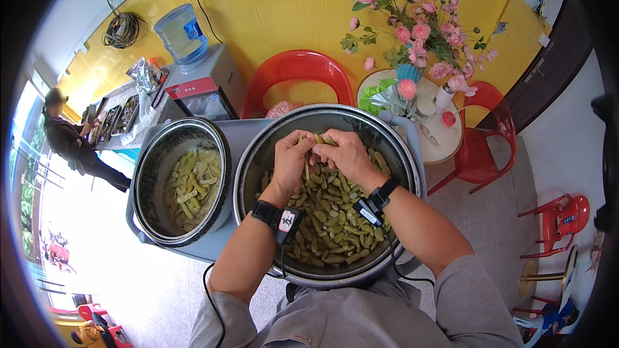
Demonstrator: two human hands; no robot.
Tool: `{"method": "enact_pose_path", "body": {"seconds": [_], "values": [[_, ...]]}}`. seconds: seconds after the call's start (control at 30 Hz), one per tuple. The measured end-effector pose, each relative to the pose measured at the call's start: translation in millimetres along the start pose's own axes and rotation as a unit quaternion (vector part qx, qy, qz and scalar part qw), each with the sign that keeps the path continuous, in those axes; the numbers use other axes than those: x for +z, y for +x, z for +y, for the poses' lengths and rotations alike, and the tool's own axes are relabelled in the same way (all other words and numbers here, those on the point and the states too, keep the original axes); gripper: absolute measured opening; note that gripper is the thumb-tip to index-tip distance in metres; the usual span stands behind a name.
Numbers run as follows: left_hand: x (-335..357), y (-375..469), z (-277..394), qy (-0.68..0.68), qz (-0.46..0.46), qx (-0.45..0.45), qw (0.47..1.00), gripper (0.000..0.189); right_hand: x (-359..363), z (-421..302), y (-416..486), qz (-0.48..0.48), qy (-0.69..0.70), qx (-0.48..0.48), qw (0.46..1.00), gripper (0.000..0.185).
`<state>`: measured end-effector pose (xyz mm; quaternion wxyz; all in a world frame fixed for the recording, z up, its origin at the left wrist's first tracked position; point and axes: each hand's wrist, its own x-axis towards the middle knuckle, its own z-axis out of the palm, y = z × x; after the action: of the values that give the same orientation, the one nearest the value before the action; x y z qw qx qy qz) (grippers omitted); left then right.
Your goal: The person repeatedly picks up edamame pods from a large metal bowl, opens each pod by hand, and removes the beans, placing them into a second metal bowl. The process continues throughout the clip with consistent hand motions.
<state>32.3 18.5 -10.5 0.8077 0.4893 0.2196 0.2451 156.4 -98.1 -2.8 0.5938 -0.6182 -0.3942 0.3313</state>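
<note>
A large round metal pot (240, 169) stands before me, holding many green pickled peppers (333, 222). Over its far half, my left hand (292, 157) and my right hand (346, 154) meet, fingertips close together. Both hands have fingers closed on green peppers; a slim piece hangs down between them, and one pepper shows at the right fingertips. Which hand bears which piece is partly hidden by the fingers. To the left is a smaller dark-walled pot (223, 164) with split green peppers (193, 183) in cloudy liquid. Each wrist wears a strap with a small cabled device.
Both pots stand on a grey cart (232, 130). Behind it are a red chair (300, 58), a water dispenser (213, 77) and a round table (447, 150) with pink flowers. A person (67, 135) stands at a counter with trays, far left. Another red chair (488, 154) is at right.
</note>
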Motion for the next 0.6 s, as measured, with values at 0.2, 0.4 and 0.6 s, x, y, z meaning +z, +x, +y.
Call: {"method": "enact_pose_path", "body": {"seconds": [0.2, 0.4, 0.6], "values": [[2, -1, 1, -0.013, -0.01, 0.001, 1.0, 0.006, -3, -3, 2, -0.002, 0.05, 0.051, 0.997, 0.025], [2, 1, 3, -0.012, 0.022, 0.003, 1.0, 0.007, 2, -2, 4, 0.036, 0.039, 0.059, 0.997, 0.023], [-2, 1, 3, -0.028, 0.056, 0.043, 0.997, 0.003, -9, 0, 8, 0.127, 0.02, 0.049, 0.991, 0.026]]}}
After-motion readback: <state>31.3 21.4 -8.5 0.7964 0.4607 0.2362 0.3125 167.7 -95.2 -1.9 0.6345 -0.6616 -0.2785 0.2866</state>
